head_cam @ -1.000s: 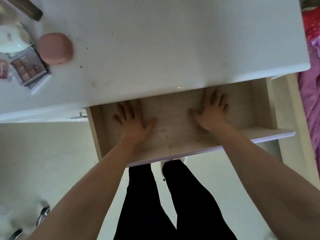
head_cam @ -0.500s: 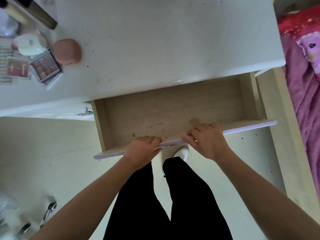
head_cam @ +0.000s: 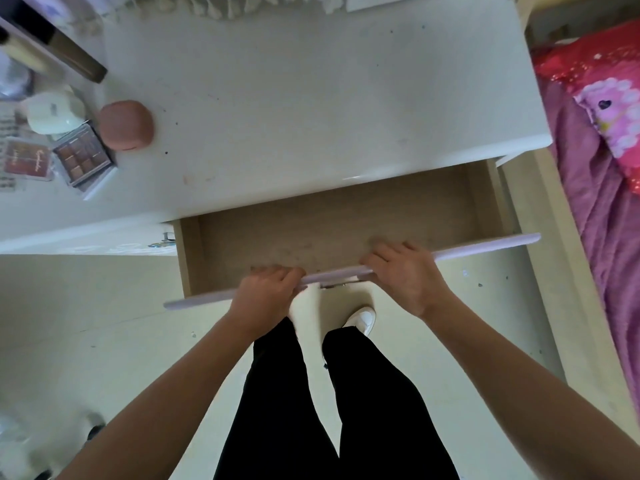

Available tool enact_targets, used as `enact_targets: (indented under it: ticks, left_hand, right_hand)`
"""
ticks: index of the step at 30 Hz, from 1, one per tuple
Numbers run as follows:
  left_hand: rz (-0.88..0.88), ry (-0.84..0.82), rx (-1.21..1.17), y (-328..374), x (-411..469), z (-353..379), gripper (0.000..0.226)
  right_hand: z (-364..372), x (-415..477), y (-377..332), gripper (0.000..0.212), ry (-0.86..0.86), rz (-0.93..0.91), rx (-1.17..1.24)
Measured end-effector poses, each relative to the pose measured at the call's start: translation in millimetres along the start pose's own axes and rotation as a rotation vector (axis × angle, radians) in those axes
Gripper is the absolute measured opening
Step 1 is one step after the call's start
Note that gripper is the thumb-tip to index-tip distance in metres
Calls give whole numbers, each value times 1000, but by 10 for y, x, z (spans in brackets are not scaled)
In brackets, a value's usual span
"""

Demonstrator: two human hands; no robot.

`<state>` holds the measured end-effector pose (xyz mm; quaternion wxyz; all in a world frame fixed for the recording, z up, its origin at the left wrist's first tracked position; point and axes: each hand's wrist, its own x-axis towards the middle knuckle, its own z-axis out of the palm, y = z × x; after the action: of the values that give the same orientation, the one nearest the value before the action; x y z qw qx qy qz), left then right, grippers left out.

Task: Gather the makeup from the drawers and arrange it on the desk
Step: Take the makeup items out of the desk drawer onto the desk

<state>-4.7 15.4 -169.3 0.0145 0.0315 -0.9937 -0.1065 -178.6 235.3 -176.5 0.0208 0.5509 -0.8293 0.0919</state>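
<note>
A wooden drawer [head_cam: 332,216] stands pulled out from under the white desk [head_cam: 311,98], and its bottom is bare. My left hand [head_cam: 265,297] and my right hand [head_cam: 403,275] both grip the drawer's lilac front edge [head_cam: 485,247], fingers curled over it. On the desk's left end lie a pink rounded case [head_cam: 126,125], an eyeshadow palette [head_cam: 83,156], a red blush compact [head_cam: 26,161], a cream rounded case [head_cam: 52,112] and a dark tube [head_cam: 74,58].
A bed with purple bedding [head_cam: 602,188] and a red-pink pillow [head_cam: 606,91] runs along the right. My black-trousered legs and a white shoe [head_cam: 362,320] stand on the pale floor below the drawer. A metal handle of another drawer [head_cam: 162,240] shows at the left.
My hands left the drawer's bottom, where they lay flat, and took hold of its front edge. The drawer looks slightly further in than half a second ago.
</note>
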Motion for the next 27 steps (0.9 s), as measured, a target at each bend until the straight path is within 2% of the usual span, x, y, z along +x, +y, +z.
enact_targets:
  ticks: [2,4,6,7,9,12,17,21,23,27]
  left_hand:
    - [-45,86,48,-134,166,-66,30]
    - [-111,121,140,-249,338,-171,59]
    - [-168,70,205,-310,492,-266,93]
    - [-195,34,221,-322,549,-293,103]
    - [-202,4,255,-359,623,-284,111]
    - [-203,61,311,-451,666,-244,105]
    - [-213,203,383,-512,932,-215,65]
    - [-175,241,403,-550,953,-231,56]
    - [-189,197,375,-539,985,-294,59]
    - [-280,-45,260,-381,1114,-533,51]
  right_hand:
    - [-49,231,8,37,45,92,9]
    - [-87,429,37,77,35,171,-27]
    - [-137,588,102,107,-9,269,-54]
    - [-156,649,148,117,-39,315,-60]
    - [-171,751,231,127,-106,313,-95]
    - [-121,839,243,117,-45,286,-127]
    - [75,1051,206,79,138,408,-125]
    - [118,1017,223,74,187,357,-162]
    - [96,1016,233,73,160,350,-178]
    - [-100,973,229,69,2,364,-105]
